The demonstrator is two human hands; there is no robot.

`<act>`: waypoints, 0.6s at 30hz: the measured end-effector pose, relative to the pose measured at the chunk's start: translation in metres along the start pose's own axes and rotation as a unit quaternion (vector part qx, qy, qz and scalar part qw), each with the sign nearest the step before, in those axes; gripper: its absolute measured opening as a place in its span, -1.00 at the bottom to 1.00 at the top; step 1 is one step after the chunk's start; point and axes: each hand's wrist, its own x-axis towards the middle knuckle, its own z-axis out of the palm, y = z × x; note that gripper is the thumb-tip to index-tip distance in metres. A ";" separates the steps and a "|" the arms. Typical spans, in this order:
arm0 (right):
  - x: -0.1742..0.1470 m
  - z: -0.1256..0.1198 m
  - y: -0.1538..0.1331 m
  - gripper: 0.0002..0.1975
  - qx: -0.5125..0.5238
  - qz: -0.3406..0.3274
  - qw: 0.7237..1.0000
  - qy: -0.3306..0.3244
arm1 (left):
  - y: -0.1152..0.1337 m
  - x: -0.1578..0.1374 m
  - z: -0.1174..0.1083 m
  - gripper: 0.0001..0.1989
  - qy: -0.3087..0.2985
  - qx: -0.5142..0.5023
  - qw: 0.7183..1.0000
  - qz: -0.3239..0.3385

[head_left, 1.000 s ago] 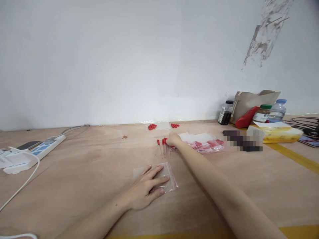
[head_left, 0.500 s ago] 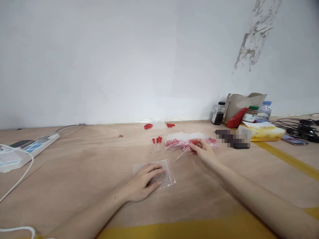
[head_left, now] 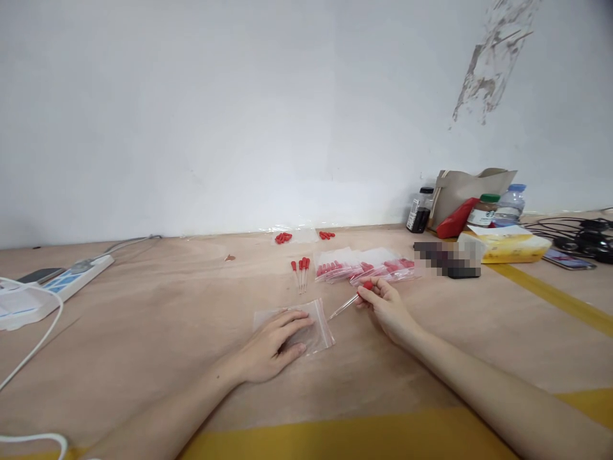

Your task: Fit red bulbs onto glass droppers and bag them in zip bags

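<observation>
My left hand (head_left: 280, 342) lies flat with fingers stretched out on a clear zip bag (head_left: 322, 329) on the table. Between the fingertips of my right hand (head_left: 387, 308) is a glass dropper (head_left: 345, 305) with a red rubber bulb. Its thin tip points down and left, close to the bag's zip edge. Several similar droppers (head_left: 301, 271) lie side by side beyond the bag, bulbs facing away from me. Behind my right hand is an overlapping row of zip bags (head_left: 335, 267) with red bulbs inside.
Red bulbs (head_left: 283, 238) lie on clear plastic near the wall. A power strip (head_left: 79, 281) with cables is at the left. To the right are a dark bottle (head_left: 420, 211), a grey bag (head_left: 472, 185), a yellow tissue pack (head_left: 512, 246), a phone (head_left: 569, 259) and black cables (head_left: 587, 236).
My right hand has moved slightly down and toward me with the dropper, away from the row of filled bags. The dropper's tip is now nearer the bag. My left hand stays on it.
</observation>
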 end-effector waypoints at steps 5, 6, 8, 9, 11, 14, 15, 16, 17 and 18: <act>0.000 -0.001 -0.001 -0.62 0.009 0.000 1.000 0.015 | 0.000 0.000 0.000 -0.60 0.001 0.005 1.000 0.002; 0.000 -0.001 -0.001 -0.62 0.008 0.000 1.000 0.012 | 0.000 0.000 0.000 -0.60 0.001 0.006 1.000 0.003; 0.000 -0.001 -0.001 -0.61 0.004 -0.001 1.000 0.008 | -0.001 -0.001 0.001 -0.61 0.002 0.009 1.000 0.003; 0.000 -0.001 -0.001 -0.61 0.001 -0.002 1.000 0.008 | -0.001 -0.001 0.001 -0.61 0.001 0.010 1.000 0.002; 0.000 -0.001 -0.002 -0.60 0.000 -0.002 1.000 0.008 | -0.002 -0.001 0.001 -0.61 0.001 0.013 1.000 0.002; 0.000 -0.001 -0.003 -0.60 0.001 0.003 1.000 0.005 | -0.003 -0.001 0.002 -0.61 0.001 0.015 1.000 0.004; 0.000 -0.001 -0.002 -0.61 0.001 0.006 1.000 0.002 | -0.003 0.000 0.002 -0.61 0.001 0.015 1.000 0.004; 0.000 -0.001 -0.002 -0.61 0.001 0.009 1.000 -0.002 | -0.003 0.000 0.001 -0.62 0.001 0.016 1.000 0.004; 0.000 -0.001 -0.002 -0.62 0.003 0.012 1.000 -0.005 | -0.003 0.000 0.001 -0.62 -0.001 0.015 1.000 0.003; -0.001 -0.001 -0.001 -0.62 0.006 0.016 1.000 -0.010 | -0.002 0.000 0.001 -0.62 -0.003 0.015 1.000 0.002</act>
